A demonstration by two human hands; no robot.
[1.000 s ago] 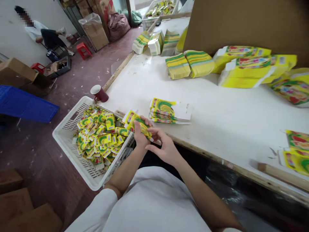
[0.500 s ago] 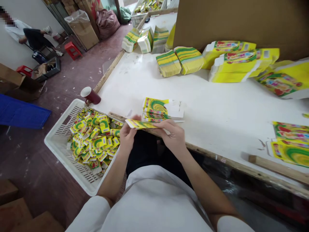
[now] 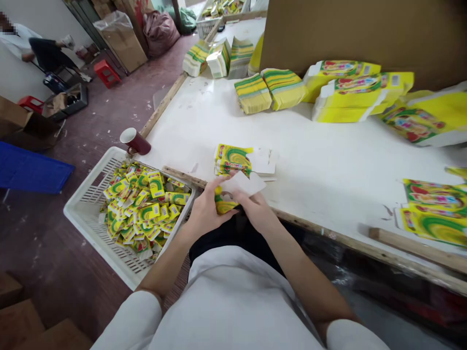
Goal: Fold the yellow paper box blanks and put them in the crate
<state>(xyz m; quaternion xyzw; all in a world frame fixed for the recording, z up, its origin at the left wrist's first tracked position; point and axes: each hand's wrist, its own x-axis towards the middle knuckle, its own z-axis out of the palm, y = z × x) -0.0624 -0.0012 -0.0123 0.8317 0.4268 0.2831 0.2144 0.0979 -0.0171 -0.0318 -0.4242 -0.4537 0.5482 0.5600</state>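
Observation:
Over the table's front edge, my left hand (image 3: 206, 206) is wrapped round a small yellow-green carton (image 3: 225, 205). My right hand (image 3: 255, 206) pinches the carton's white flap (image 3: 245, 183), which stands up on its right side. Just beyond both hands, a small stack of flat printed cartons (image 3: 233, 158) lies on the white table (image 3: 197, 126), white flaps pointing right. On my left, a white basket (image 3: 85, 214) holds a heap of folded small cartons (image 3: 142, 209).
A maroon mug (image 3: 136, 142) lies tipped at the table's left corner. Carton bundles (image 3: 253, 95) and larger yellow boxes (image 3: 346, 99) line the back. More cartons (image 3: 434, 209) and a wooden strip (image 3: 416, 250) lie right. A person (image 3: 47, 51) sits far left.
The carton between my hands has turned from flat and edge-on to opened, with its white flap showing. My left hand now reaches further round it, and both hands have come closer together.

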